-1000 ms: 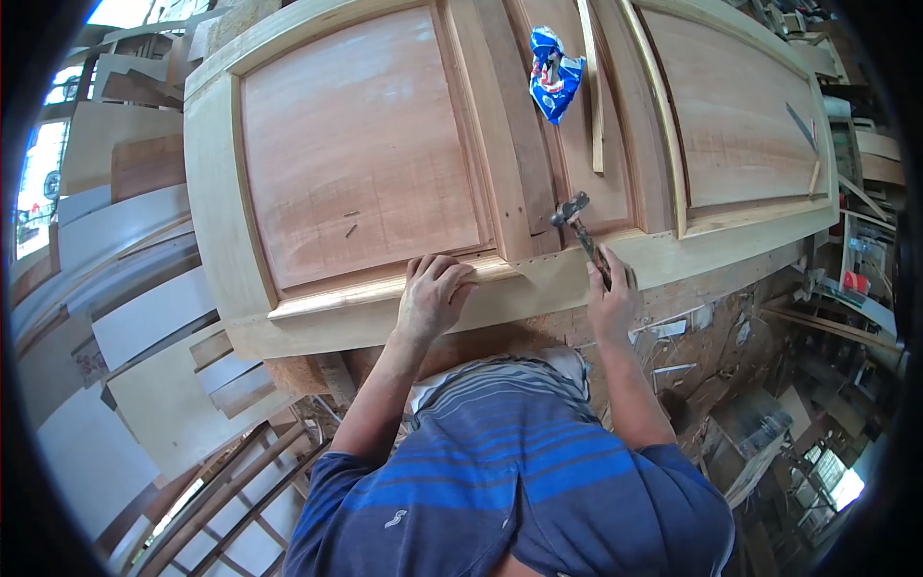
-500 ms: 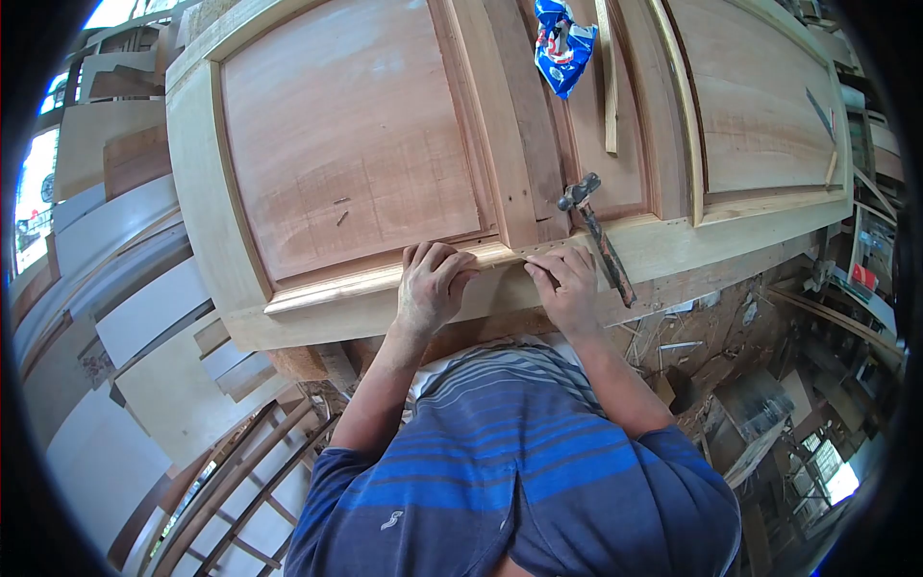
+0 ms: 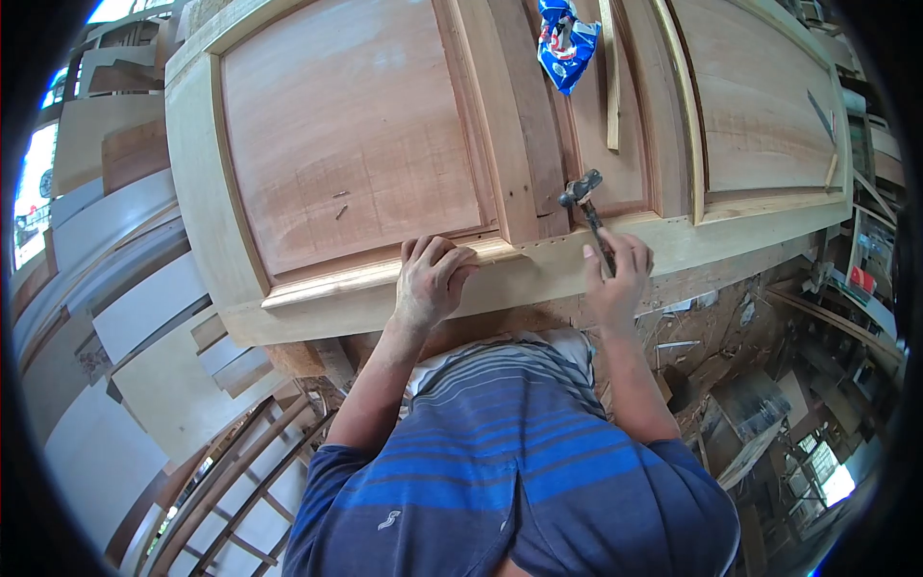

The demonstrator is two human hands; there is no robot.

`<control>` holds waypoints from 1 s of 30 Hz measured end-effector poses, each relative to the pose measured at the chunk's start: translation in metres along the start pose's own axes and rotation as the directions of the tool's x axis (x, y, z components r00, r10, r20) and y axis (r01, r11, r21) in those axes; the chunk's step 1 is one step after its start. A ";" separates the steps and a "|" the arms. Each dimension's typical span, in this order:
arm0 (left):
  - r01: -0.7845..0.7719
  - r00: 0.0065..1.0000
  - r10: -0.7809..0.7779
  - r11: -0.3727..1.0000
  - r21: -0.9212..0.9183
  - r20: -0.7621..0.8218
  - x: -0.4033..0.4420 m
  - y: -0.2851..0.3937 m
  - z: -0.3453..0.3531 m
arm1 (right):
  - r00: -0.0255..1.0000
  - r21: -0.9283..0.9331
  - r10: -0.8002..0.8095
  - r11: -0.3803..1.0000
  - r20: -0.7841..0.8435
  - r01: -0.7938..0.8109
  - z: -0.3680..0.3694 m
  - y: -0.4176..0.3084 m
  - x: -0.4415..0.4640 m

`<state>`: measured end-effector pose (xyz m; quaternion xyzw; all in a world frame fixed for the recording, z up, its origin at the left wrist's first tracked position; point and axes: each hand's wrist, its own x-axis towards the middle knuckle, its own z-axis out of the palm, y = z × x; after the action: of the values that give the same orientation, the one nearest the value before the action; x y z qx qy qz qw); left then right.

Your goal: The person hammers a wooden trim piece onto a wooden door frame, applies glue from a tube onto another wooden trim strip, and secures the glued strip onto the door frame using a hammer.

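My left hand [image 3: 433, 279] presses on the light wooden moulding strip [image 3: 336, 281] along the near edge of the left panel, its fingers curled over the strip. To the right, my right hand [image 3: 618, 274] is at the handle of a hammer [image 3: 585, 192], whose head lies over the middle of the frame, pointing away from me. The handle's lower part is hidden by the fingers. Two small nails [image 3: 341, 204] lie on the reddish left panel [image 3: 356, 125] beyond my left hand.
A blue wrapper [image 3: 567, 48] and a thin wooden strip [image 3: 611, 87] lie on the middle panel. A pencil-like stick [image 3: 831, 170] and a thin blade [image 3: 819, 115] rest on the right panel. Boards [image 3: 101, 433] are stacked at left; scraps litter the floor at right.
My right hand moved from the hammer to the strip's end near my left hand, then back to the hammer's handle. My left hand stays on the strip. The view shifted slightly.
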<state>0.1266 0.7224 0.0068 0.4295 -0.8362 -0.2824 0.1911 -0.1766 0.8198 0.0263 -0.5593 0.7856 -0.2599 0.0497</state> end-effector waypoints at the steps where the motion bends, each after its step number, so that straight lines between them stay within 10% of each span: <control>1: -0.004 1.000 0.004 1.000 0.002 -0.002 0.000 -0.001 0.000 | 0.995 0.026 0.087 0.996 0.055 -0.089 -0.004 0.007 -0.002; 6: -0.018 1.000 0.018 1.000 -0.014 -0.016 0.000 0.001 -0.003 | 0.958 -0.100 0.194 0.979 0.209 -0.176 -0.007 0.040 -0.019; 12: -0.032 0.998 0.033 0.999 0.006 -0.061 -0.003 0.001 -0.003 | 0.886 0.324 0.276 0.856 0.374 -0.403 -0.034 0.006 -0.032; 20: -0.060 0.992 0.062 0.998 0.021 -0.106 -0.011 -0.001 0.000 | 0.929 0.275 -0.259 0.943 0.264 0.185 -0.045 -0.042 -0.079; 27: -0.052 0.992 0.054 0.999 0.014 -0.118 -0.016 -0.005 0.005 | 0.949 0.253 -0.184 0.960 0.255 0.119 -0.061 -0.061 -0.089; 30: -0.053 0.991 0.059 0.997 0.049 -0.120 -0.016 -0.005 0.005 | 0.953 0.321 -0.297 0.899 -0.054 0.298 -0.041 -0.061 -0.097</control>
<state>0.1354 0.7351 -0.0015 0.4265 -0.8409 -0.2314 0.2396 -0.1040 0.9074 0.0692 -0.6561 0.6374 -0.3917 0.0995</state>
